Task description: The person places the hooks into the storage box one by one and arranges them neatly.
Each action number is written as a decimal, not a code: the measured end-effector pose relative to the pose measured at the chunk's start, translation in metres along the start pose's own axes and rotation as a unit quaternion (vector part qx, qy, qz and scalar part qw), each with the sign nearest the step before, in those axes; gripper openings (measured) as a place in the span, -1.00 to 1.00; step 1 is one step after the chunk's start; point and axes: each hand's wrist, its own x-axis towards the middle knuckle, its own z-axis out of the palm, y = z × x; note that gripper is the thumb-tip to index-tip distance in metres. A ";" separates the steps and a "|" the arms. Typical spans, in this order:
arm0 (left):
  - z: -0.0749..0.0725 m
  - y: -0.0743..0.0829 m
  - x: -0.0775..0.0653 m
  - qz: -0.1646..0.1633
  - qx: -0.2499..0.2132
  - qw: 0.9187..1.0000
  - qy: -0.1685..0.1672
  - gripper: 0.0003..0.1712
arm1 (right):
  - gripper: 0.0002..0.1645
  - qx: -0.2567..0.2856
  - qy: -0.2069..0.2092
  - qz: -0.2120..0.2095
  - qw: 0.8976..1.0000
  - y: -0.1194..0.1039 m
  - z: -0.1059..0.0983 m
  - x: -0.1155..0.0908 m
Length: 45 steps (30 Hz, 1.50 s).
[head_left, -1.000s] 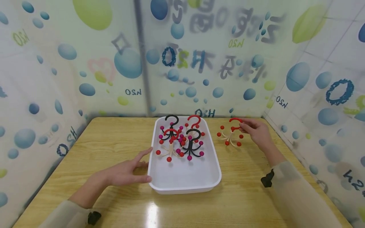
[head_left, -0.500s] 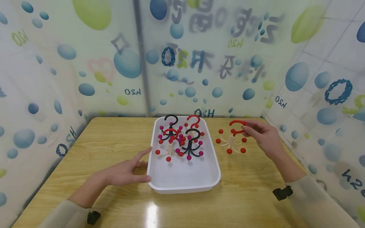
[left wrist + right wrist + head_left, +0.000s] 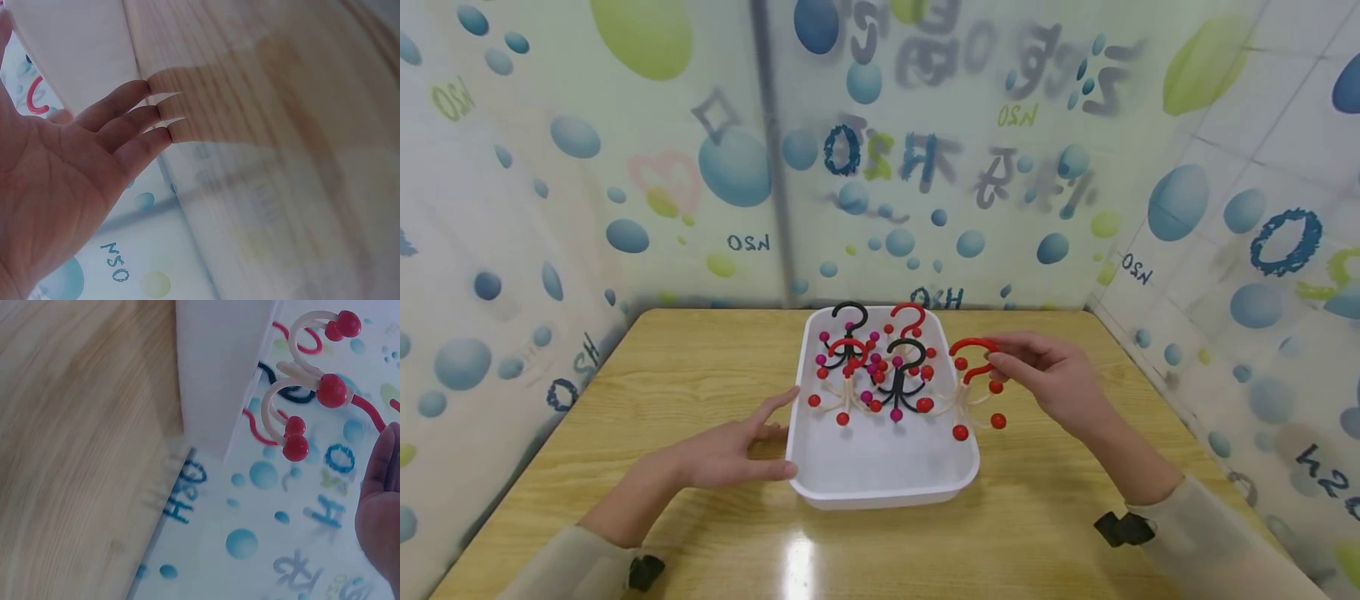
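Note:
My right hand [image 3: 1060, 379] pinches the red hook handle of a head massager [image 3: 962, 393] with cream prongs and red ball tips. It hangs over the right rim of a white tray [image 3: 883, 502]; in the right wrist view its balls [image 3: 331, 391] show beside the tray wall. In the tray stand two black massagers, one in front [image 3: 898, 382] and one behind [image 3: 850, 335], with magenta balls. Two red-handled ones, the front one [image 3: 849, 390] and the back one [image 3: 921, 315], stand with them. My left hand [image 3: 722, 457], fingers extended, touches the tray's left rim.
The wooden table [image 3: 715, 358] carries the tray near its middle. A patterned wall [image 3: 880, 192] rises behind the far edge, with more walls close on the left [image 3: 497, 333] and right [image 3: 1247, 350]. Bare tray floor [image 3: 880, 462] shows at the near end.
My right hand has lifted the red-handled massager from the table on the right and carried it left to the tray's right rim. The left hand and tray have stayed put.

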 end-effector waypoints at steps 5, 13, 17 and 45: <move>0.001 -0.001 0.000 -0.005 -0.002 1.000 0.001 0.30 | -0.63 0.010 -0.034 0.009 0.999 -0.007 0.024 0.004; 0.000 0.001 -0.001 -0.003 -0.003 1.000 0.001 0.30 | -0.65 0.039 -0.083 0.013 0.996 -0.005 0.055 0.011; 0.000 0.002 -0.001 -0.003 -0.003 1.000 0.000 0.29 | -0.65 0.044 -0.098 0.015 0.994 -0.004 0.065 0.013; 0.001 0.004 -0.002 -0.002 -0.005 1.000 0.001 0.28 | -0.73 0.001 -0.198 0.050 0.979 0.007 0.091 0.026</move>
